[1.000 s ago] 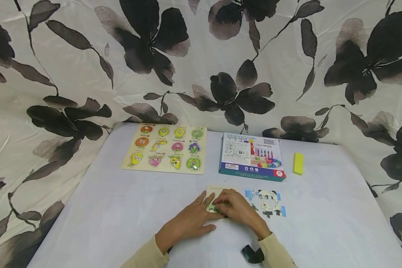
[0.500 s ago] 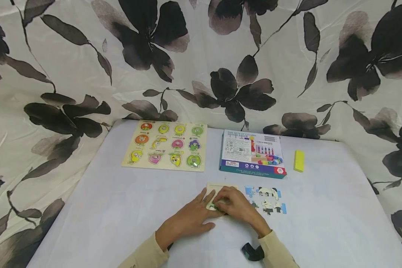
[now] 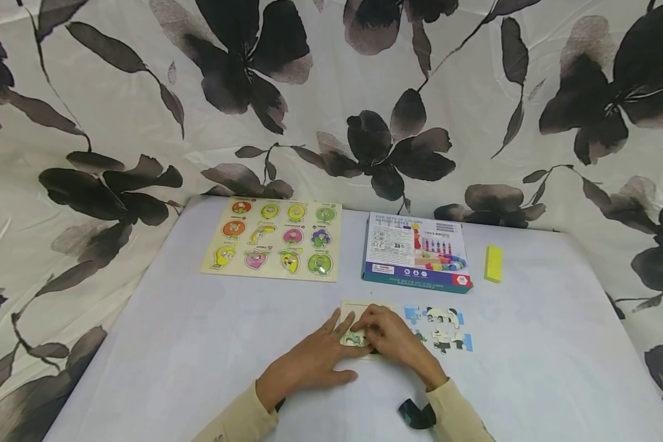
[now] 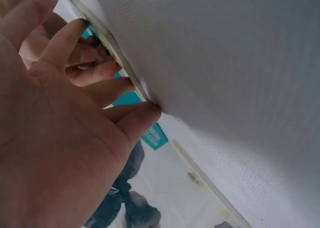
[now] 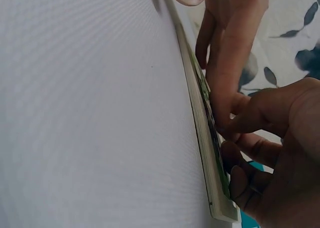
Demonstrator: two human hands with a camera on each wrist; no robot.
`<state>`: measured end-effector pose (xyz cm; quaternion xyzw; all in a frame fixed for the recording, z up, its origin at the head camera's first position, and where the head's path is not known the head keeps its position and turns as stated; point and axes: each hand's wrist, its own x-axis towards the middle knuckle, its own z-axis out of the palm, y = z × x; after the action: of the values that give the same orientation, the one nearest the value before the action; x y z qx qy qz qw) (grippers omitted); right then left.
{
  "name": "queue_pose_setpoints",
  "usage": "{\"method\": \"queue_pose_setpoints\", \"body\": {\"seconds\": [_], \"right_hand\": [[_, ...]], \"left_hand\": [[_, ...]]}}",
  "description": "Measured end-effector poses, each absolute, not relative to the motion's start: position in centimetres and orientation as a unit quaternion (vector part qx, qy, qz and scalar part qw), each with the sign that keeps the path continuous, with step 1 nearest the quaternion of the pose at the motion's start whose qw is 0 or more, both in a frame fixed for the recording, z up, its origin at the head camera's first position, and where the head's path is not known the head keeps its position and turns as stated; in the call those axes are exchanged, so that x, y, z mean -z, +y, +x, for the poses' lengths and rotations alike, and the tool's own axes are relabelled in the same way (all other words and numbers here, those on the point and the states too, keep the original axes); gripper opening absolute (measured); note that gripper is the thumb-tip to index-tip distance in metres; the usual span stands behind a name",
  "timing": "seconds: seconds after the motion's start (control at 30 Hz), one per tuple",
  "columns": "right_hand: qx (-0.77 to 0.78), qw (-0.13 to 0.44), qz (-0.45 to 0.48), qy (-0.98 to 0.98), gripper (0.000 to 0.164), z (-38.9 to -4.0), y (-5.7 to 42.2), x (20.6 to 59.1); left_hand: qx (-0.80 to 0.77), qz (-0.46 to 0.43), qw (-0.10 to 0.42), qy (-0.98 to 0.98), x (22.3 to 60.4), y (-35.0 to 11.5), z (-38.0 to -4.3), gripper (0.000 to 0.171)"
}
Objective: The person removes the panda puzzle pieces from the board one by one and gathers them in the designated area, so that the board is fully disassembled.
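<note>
The left arm [image 3: 240, 417] and the right arm [image 3: 457, 412] reach forward and lean in. The left hand [image 3: 320, 362] has its back up, fingers spread and thumb out to the side. The right hand [image 3: 396, 341] has bent fingers, close to the left fingertips.

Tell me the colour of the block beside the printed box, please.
The block is yellow; the head view shows it.
</note>
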<state>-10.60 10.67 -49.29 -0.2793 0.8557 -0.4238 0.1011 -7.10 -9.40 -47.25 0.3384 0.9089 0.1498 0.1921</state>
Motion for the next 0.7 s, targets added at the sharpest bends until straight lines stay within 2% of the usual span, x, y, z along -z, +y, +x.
{"method": "queue_pose_setpoints", "body": {"seconds": [0.5,0.7], "right_hand": [[0.431,0.108,-0.279,0.852,0.030,-10.74,10.75,49.47],[0.425,0.123,-0.269,0.855,0.026,-10.73,10.85,49.29]], "left_hand": [[-0.154,0.336,0.195,0.908,47.15,-9.35,-7.04,0.050],[-0.155,0.334,0.197,0.909,47.06,-9.36,-6.99,0.049]]}}
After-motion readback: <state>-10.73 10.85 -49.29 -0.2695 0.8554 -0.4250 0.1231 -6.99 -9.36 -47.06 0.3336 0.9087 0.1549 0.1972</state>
